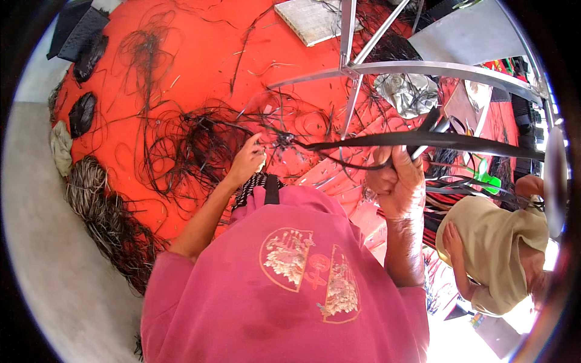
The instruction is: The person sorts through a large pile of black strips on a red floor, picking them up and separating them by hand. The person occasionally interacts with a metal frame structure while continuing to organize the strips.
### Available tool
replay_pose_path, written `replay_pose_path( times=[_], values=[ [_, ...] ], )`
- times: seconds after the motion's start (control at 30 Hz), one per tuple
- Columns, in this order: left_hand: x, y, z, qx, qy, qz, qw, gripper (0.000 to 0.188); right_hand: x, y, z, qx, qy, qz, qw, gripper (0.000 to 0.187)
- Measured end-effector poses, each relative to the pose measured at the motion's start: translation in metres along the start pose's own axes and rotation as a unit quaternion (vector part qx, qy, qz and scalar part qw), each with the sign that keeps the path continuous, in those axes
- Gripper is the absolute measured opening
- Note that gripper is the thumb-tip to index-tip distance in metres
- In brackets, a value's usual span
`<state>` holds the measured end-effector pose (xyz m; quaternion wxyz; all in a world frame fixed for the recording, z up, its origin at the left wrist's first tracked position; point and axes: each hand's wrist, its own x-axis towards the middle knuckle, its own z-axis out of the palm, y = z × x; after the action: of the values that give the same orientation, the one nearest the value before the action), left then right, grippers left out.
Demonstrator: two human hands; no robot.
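My right hand (396, 181) is closed in a fist, with long flat black strips (460, 142) running across the top of it. A thinner black strand loops into its fingers. Just beyond the knuckles a silver-and-black piece (433, 124) sticks up; I cannot tell whether the fist holds it too. To the left, the strips narrow to a frayed knot (284, 140) of thin strands. My left hand (248, 160) is beside that knot, fingers loosely bent and a little apart, with nothing plainly in them. Tangled black strands (203, 142) lie on the red floor close by.
A metal tube frame (351, 69) stands at the upper right, with a crumpled whitish bag (408, 94) behind it. A pale board (308, 21) lies farther off. Another person (490, 248) is close on my right. Bundled grey-black strands (100, 206) lie along the left wall (42, 212).
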<state>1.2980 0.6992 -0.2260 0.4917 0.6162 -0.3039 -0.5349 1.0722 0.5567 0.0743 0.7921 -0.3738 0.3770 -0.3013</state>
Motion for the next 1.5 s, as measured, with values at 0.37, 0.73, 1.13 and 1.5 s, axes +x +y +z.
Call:
replay_pose_path(
  times=[0.37,0.73,1.13,1.5],
  values=[
    [0.094,-0.014,0.158,0.135,-0.288,0.175,0.932,0.058,-0.029,-0.075,0.034,-0.023,-0.08,-0.159,0.984,0.036],
    [0.127,0.058,0.097,-0.099,-0.225,-0.087,0.966,0.038,-0.09,-0.115,0.007,-0.004,0.134,-0.396,0.908,0.025],
    [0.021,0.233,-0.491,0.613,0.238,0.29,0.696,0.011,-0.112,-0.095,-0.238,0.092,0.464,-0.316,0.822,0.039],
    [-0.11,0.24,-0.523,0.024,0.523,0.257,0.812,0.022,-0.195,-0.052,-0.404,-0.131,0.464,-0.253,0.839,0.007]
  ],
)
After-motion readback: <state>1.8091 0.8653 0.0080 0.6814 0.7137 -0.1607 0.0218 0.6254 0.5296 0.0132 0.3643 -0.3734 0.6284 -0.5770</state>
